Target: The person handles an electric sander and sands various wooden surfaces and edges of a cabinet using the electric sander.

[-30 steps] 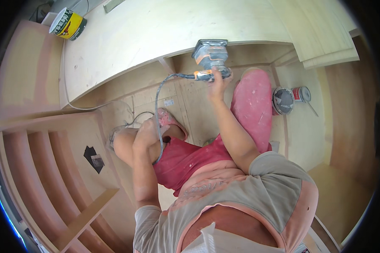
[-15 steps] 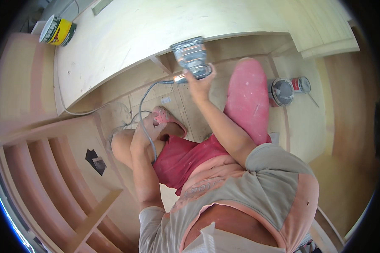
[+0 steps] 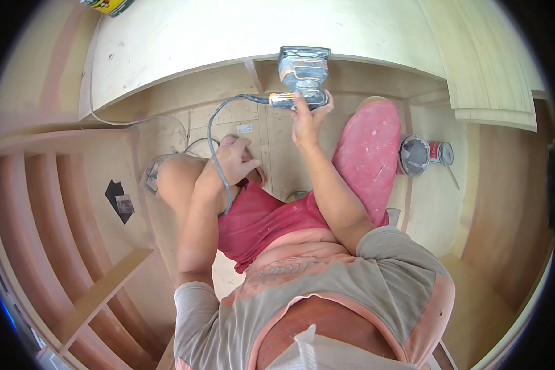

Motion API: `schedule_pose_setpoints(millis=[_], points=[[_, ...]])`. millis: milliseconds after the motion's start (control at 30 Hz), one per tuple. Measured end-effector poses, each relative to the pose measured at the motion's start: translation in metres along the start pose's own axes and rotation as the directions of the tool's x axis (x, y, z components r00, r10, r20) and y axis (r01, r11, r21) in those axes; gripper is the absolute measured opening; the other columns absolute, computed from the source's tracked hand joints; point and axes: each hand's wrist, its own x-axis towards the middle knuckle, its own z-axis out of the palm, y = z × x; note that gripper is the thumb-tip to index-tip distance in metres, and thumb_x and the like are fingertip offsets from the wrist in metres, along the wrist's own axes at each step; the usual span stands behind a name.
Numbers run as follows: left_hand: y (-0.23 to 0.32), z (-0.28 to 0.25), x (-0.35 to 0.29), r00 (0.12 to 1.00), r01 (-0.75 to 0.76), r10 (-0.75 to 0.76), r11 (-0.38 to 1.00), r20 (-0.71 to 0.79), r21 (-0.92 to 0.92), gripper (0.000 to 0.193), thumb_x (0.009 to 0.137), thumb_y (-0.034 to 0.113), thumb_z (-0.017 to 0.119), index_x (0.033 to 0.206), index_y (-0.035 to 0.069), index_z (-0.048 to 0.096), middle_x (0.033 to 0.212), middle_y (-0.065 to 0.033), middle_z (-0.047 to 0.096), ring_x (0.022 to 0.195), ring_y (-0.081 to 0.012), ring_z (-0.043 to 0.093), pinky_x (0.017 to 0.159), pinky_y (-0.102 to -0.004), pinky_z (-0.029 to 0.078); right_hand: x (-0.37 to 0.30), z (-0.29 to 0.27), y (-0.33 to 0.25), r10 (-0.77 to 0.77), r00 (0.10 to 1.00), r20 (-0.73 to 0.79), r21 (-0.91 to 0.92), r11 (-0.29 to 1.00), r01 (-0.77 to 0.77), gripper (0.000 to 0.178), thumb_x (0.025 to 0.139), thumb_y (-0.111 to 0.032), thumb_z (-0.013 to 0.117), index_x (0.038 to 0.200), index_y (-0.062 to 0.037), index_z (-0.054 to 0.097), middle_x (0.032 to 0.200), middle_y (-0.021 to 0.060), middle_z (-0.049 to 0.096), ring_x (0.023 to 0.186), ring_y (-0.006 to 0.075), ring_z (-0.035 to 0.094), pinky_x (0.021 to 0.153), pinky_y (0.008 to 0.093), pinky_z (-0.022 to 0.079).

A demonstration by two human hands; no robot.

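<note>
My right hand grips an electric sheet sander by its rear body. The sander's flat pad end reaches over the front edge of the pale wooden panel. A dark cord leaves the sander's orange-banded end and loops down past my left wrist. Nothing is in my left hand; its thumb and fingers are apart, above my bent left leg and in front of my foot. Whether the sander's pad touches the panel I cannot tell.
An open can and a smaller tin with a stick beside it stand right of my pink-clad leg. A wooden shelf unit is at the left, with dark sandpaper pieces nearby. A yellow-green bucket is cut off at the top.
The whole view has shifted, with the bucket now mostly out of frame. My right hand has carried the sander a little rightward and straightened it. My left hand's fingers have spread.
</note>
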Motion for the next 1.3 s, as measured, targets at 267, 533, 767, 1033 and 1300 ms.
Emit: schedule_pose_setpoints(millis=[267, 533, 767, 1033, 1300], points=[[0.048, 0.016, 0.073, 0.838, 0.427, -0.501, 0.355, 0.216, -0.832, 0.072, 0.088, 0.063, 0.039, 0.133, 0.007, 0.042, 0.117, -0.0165, 0.057, 0.106, -0.0257, 0.056, 0.090, -0.0359, 0.043, -0.010, 0.000, 0.013, -0.010, 0.976, 0.218, -0.241, 0.969, 0.064, 0.077, 0.076, -0.010, 0.073, 0.131, -0.0041, 0.020, 0.118, 0.0188, 0.042, 0.104, 0.0211, 0.050, 0.080, 0.0302, 0.049], [0.018, 0.058, 0.112, 0.906, 0.096, -0.392, -0.180, 0.160, -0.979, 0.062, 0.093, 0.060, 0.029, 0.121, 0.009, 0.051, 0.109, -0.0103, 0.060, 0.096, -0.0211, 0.059, 0.082, -0.0380, 0.046, 0.004, -0.002, 0.027, 0.059, 0.965, 0.255, -0.471, 0.879, 0.070, 0.090, 0.072, -0.014, 0.076, 0.140, -0.0004, 0.019, 0.128, 0.0217, 0.039, 0.112, 0.0239, 0.048, 0.089, 0.0356, 0.045], [0.035, 0.050, 0.100, 0.836, -0.106, -0.547, -0.083, -0.043, -0.991, 0.048, 0.093, 0.045, 0.047, 0.117, 0.004, 0.051, 0.105, -0.0121, 0.061, 0.085, -0.0207, 0.065, 0.071, -0.0328, 0.054, 0.006, 0.000, 0.021, 0.118, 0.916, 0.383, -0.416, 0.908, 0.057, 0.089, 0.075, -0.014, 0.074, 0.143, 0.0004, 0.018, 0.123, 0.0190, 0.047, 0.108, 0.0224, 0.052, 0.088, 0.0330, 0.046], [0.035, 0.063, 0.109, 0.747, -0.221, -0.605, 0.165, -0.275, -0.961, 0.051, 0.090, 0.037, 0.058, 0.113, -0.008, 0.049, 0.102, -0.0168, 0.062, 0.091, -0.0236, 0.063, 0.077, -0.0333, 0.051, 0.008, -0.001, 0.030, 0.166, 0.929, 0.332, -0.129, 0.983, -0.130, 0.079, 0.077, -0.009, 0.068, 0.140, 0.0019, 0.023, 0.120, 0.0162, 0.050, 0.103, 0.0241, 0.056, 0.086, 0.0342, 0.048], [0.064, 0.063, 0.105, 0.762, -0.184, -0.522, 0.393, -0.384, -0.901, 0.052, 0.089, 0.039, 0.059, 0.108, -0.009, 0.052, 0.100, -0.0177, 0.062, 0.092, -0.0217, 0.061, 0.077, -0.0325, 0.048, 0.014, -0.006, 0.000, 0.099, 0.955, 0.280, -0.090, 0.993, -0.077, 0.066, 0.080, -0.010, 0.061, 0.136, 0.0030, 0.028, 0.117, 0.0170, 0.050, 0.103, 0.0237, 0.054, 0.088, 0.0347, 0.046]])
